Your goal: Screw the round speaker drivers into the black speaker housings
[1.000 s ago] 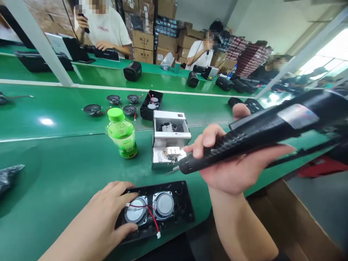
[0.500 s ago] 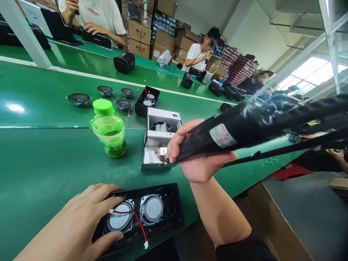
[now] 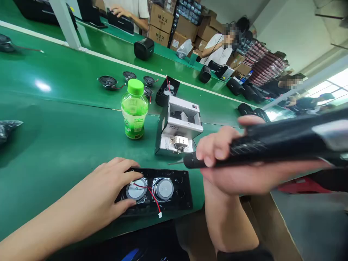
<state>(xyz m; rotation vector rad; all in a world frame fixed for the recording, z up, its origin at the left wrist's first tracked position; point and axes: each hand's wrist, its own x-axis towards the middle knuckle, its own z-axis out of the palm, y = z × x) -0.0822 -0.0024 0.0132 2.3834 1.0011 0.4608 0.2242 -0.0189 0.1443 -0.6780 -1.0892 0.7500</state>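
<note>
My left hand (image 3: 111,185) grips the left end of a black speaker housing (image 3: 182,197), fingers over its far edge and thumb at the near side. Two round silver-backed speaker drivers (image 3: 164,190) sit in the housing, with a red and black wire ending in a white plug (image 3: 160,215). My right hand (image 3: 231,159) is wrapped round a black electric screwdriver (image 3: 277,141), blurred by motion. Its thin bit points left, above the housing's far edge and apart from it. Just beyond stands a white and black screw feeder (image 3: 178,125) with a metal pick-up block.
A green-capped bottle (image 3: 135,110) stands left of the feeder. Behind are several loose speaker drivers (image 3: 108,82) and another black housing (image 3: 168,90). A dark plastic bag (image 3: 9,129) lies at far left. Co-workers (image 3: 217,45) sit across the bench. An open carton (image 3: 274,221) is below right.
The screwdriver has come away from the feeder's block, its bit now swung toward the housing. The view has shifted left and tilted. My left hand stays on the housing.
</note>
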